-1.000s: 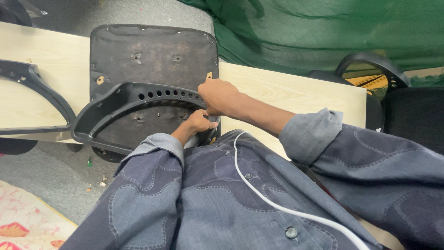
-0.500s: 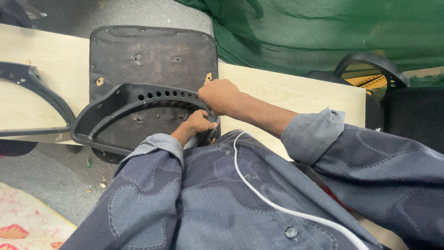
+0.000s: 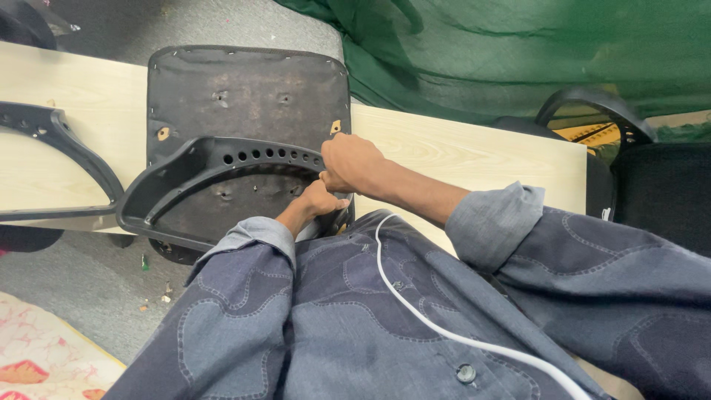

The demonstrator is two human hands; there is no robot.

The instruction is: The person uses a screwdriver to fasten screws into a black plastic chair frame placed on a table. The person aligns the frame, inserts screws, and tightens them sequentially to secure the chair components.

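An upside-down chair seat [image 3: 244,89] with a dark underside lies across a pale wooden board [image 3: 459,152]. A black plastic armrest [image 3: 200,167] with a row of holes rests on the seat. My right hand [image 3: 354,164] is closed at the armrest's right end, fingers curled as if gripping something small that I cannot make out. My left hand [image 3: 320,198] sits just below it, fingers closed against the same end of the armrest. Both hands touch each other. My grey patterned sleeves and shirt fill the lower part of the view.
A second black armrest [image 3: 55,148] lies on the board at the left. Green cloth [image 3: 518,52] hangs at the back. Another black chair [image 3: 652,178] stands at the right. A white cable [image 3: 444,326] runs down my shirt. Small debris dots the grey floor [image 3: 89,281].
Both hands stay at the armrest's right end; they have hardly shifted. The view has barely moved.
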